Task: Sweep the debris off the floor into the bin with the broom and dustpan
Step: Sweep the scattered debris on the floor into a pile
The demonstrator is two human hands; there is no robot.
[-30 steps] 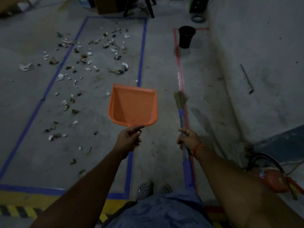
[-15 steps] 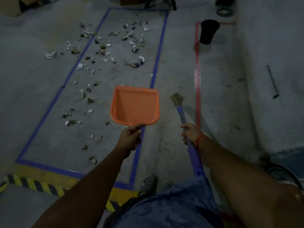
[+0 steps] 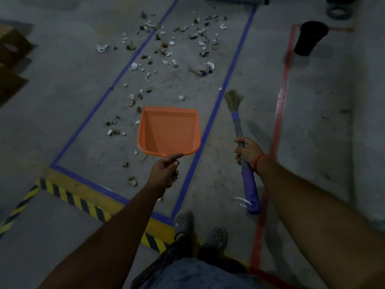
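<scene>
Left hand (image 3: 165, 171) is wrapped around the handle of the orange dustpan (image 3: 168, 132), forefinger stretched out along the pan's back edge, holding it up off the floor with the open mouth pointing away from the person. Pan looks empty apart from a speck or two. The debris (image 3: 166, 55), bits of white paper and brown scraps, is scattered ahead of that hand and off to its left, mostly inside the blue tape rectangle (image 3: 214, 113), with a few pieces spilling over the left line. A couple of scraps sit close below the pan, too.

Over on the other side, the right hand (image 3: 248, 151) is clamped around the shaft of the broom (image 3: 239, 130), bristles pointing forward just beyond the hand, purple grip end sticking out back toward the feet. There's an orange band on that wrist. The black bin (image 3: 310, 37) stands well ahead and to the right of that hand, just past the red tape line (image 3: 280, 113).
</scene>
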